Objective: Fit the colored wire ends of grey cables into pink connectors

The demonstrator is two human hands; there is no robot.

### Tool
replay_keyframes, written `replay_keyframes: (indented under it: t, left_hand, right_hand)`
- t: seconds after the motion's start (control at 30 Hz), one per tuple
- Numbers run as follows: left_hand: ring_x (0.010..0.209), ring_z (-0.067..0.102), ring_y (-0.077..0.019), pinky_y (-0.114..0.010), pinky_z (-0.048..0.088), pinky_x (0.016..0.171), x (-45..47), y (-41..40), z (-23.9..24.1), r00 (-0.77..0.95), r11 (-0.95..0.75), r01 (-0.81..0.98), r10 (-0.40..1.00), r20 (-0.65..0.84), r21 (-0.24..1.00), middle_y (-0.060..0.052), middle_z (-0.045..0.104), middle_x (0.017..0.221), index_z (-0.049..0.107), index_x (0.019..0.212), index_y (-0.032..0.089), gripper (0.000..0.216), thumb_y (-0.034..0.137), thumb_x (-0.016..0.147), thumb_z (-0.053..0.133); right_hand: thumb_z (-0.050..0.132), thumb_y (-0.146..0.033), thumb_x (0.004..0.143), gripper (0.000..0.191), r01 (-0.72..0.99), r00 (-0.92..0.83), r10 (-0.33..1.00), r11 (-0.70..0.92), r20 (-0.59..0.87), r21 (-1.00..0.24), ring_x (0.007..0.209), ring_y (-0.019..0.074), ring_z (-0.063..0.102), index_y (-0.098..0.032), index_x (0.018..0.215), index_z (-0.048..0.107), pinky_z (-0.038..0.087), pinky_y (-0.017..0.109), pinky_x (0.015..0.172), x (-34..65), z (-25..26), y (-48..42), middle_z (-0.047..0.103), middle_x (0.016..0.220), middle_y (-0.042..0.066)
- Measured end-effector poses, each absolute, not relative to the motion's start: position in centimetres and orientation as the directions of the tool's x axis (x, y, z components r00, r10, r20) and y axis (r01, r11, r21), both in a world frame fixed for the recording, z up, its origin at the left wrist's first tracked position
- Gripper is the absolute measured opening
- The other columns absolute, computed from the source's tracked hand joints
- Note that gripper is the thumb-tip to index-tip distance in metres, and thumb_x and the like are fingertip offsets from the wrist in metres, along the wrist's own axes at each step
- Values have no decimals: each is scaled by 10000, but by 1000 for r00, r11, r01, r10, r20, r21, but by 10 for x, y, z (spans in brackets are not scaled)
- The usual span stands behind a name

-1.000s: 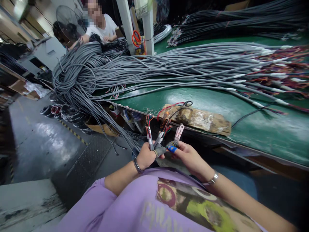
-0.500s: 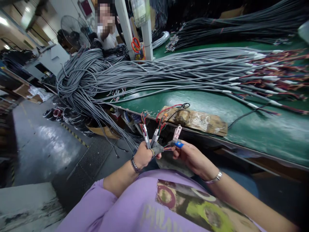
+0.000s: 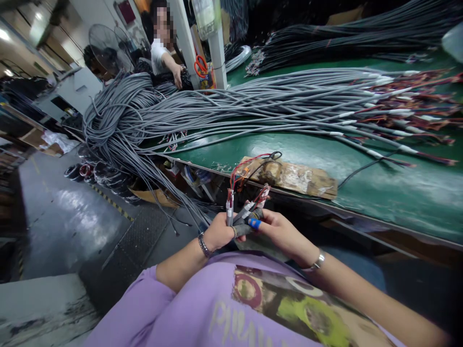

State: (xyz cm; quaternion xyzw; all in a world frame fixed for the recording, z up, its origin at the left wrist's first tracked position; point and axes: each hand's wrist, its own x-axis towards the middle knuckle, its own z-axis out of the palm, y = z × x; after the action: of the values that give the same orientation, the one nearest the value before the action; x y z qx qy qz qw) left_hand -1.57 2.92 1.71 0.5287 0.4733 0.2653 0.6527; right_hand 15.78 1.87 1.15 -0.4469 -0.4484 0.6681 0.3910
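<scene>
My left hand [image 3: 221,231] is closed round several grey cables [image 3: 229,214], whose stripped ends with white bands and coloured wires point upward. Grey covers wrap some fingertips. My right hand [image 3: 277,230], also closed, meets the left at the cable ends; blue tape [image 3: 254,223] circles one of its fingers. A flat pale strip-like tool [image 3: 266,190] sticks up above the right fingers, partly behind reddish wires. Its lower end is hidden by the fingers.
A long bundle of grey cables [image 3: 260,103] lies across the green table [image 3: 282,147]. A taped wooden block [image 3: 307,182] with red and black leads sits at its front edge. Black cables [image 3: 354,41] lie behind. A co-worker [image 3: 164,55] reaches out beyond a white post [image 3: 219,60].
My right hand has moved left against my left hand, and the pale tool now stands among the wire ends. The cables have shifted slightly right. The co-worker's arm has lowered.
</scene>
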Motion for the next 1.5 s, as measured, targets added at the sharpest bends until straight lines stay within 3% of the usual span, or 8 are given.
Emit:
replay_keyframes:
  t: [0.27,0.5,0.63,0.8,0.97,1.17,1.33,1.5]
  left_hand:
    - [471,505,-96,-234,419,511,-13,30,13,331,254,79,905,-265,964,-20,572,510,593,576,118,399,476,662,747]
    - [447,494,-89,-231,403,491,-16,35,16,352,290,19,894,-278,957,-8,561,491,561,559,128,392,453,645,762]
    - [424,485,-88,-230,393,470,-18,41,21,442,325,11,847,-296,946,-8,555,475,548,545,126,394,434,617,783]
    - [428,485,-89,-231,393,470,-13,43,24,462,327,77,825,-324,942,-7,562,491,575,587,119,403,457,586,795]
    - [440,474,-85,-231,396,486,-8,40,25,469,292,120,826,-313,949,-13,560,491,575,562,114,419,477,596,783]
    - [436,482,-85,-225,394,478,-11,39,19,426,263,79,863,-271,961,-12,559,487,566,550,115,396,447,651,757]
    - [428,482,-89,-233,395,472,-16,39,19,419,304,26,862,-286,952,-7,554,479,555,549,120,387,428,626,776]
    - [413,483,-90,-231,374,456,-16,44,28,491,361,30,807,-329,932,-14,559,473,562,551,112,392,421,584,801]
  right_hand:
    - [720,-495,629,328,-146,-188,949,-283,-254,-948,561,125,422,-196,643,585,355,264,541,154,8,17,533,600,-6]
    - [788,-409,596,320,-412,-136,910,-412,-393,-812,533,99,419,-188,630,559,409,254,549,160,-3,19,480,560,-40]
    - [782,-460,629,338,-539,-204,880,-467,-429,-701,569,105,477,-188,715,601,470,272,593,167,-5,22,555,657,-14]
    - [819,-459,598,381,-450,-346,866,-491,-361,-746,631,125,532,-176,784,646,460,267,608,164,4,19,618,736,18]
    - [834,-486,544,418,-300,-226,919,-382,-324,-874,597,118,501,-175,749,646,412,253,586,159,6,18,613,674,-5]
    - [810,-467,602,346,-276,-159,935,-350,-317,-895,572,109,467,-176,680,640,389,241,545,159,-2,16,605,655,-2]
    - [815,-420,624,312,-560,-152,912,-398,-382,-727,514,84,445,-193,664,604,442,221,534,169,-8,25,533,583,-40]
    - [669,-480,779,301,-598,-423,811,-585,-404,-548,622,131,559,-206,902,656,500,269,582,179,-4,40,665,840,46]
